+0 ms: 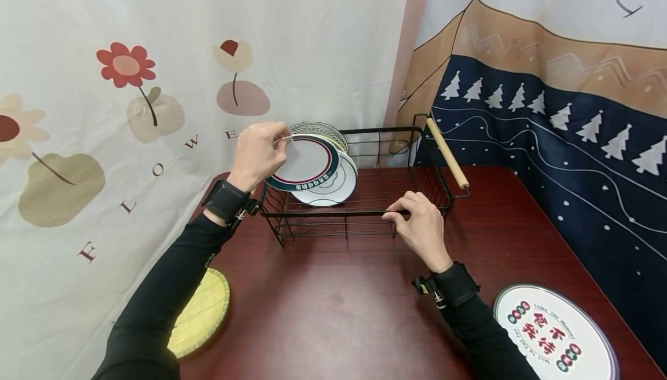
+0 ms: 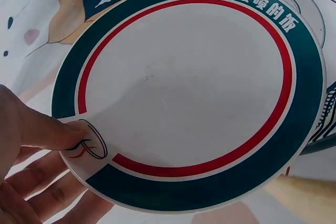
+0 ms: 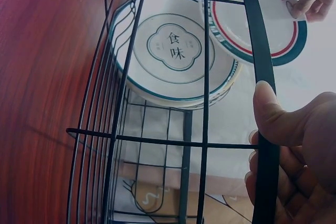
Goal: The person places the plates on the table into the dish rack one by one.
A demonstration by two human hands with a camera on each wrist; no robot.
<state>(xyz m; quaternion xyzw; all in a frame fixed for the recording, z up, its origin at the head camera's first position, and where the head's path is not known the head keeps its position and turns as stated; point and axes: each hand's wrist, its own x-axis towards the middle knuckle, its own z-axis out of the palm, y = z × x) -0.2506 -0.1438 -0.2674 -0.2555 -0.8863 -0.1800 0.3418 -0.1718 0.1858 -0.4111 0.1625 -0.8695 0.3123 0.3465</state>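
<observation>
Green-rimmed plate (image 1: pixel 307 163) is up at the left end of the rack (image 1: pixel 359 214), edge pinched by the left hand (image 1: pixel 260 151); right hand (image 1: pixel 421 226) is curled round its front rail. White plates (image 1: pixel 337 190) crowd in behind. On the tabletop (image 1: pixel 333 310): yellow woven mat (image 1: pixel 205 313) front-left of the rack, printed tray (image 1: pixel 586 333) front-right.

A curtained tabletop corner where I stand among homely kitchenware.
Around the red-brown table (image 1: pixel 328 293) hang a flower-printed curtain (image 1: pixel 323 38) and a navy-and-tan cloth (image 1: pixel 526 131) with little trees. The wire dish rack (image 1: pixel 333 214), its plates (image 1: pixel 345 180) and a round yellow woven piece (image 1: pixel 205 313) suggest a home kitchen; the black straps (image 1: pixel 227 201) on my wrists suggest a recording set-up. I can't tell which.
</observation>
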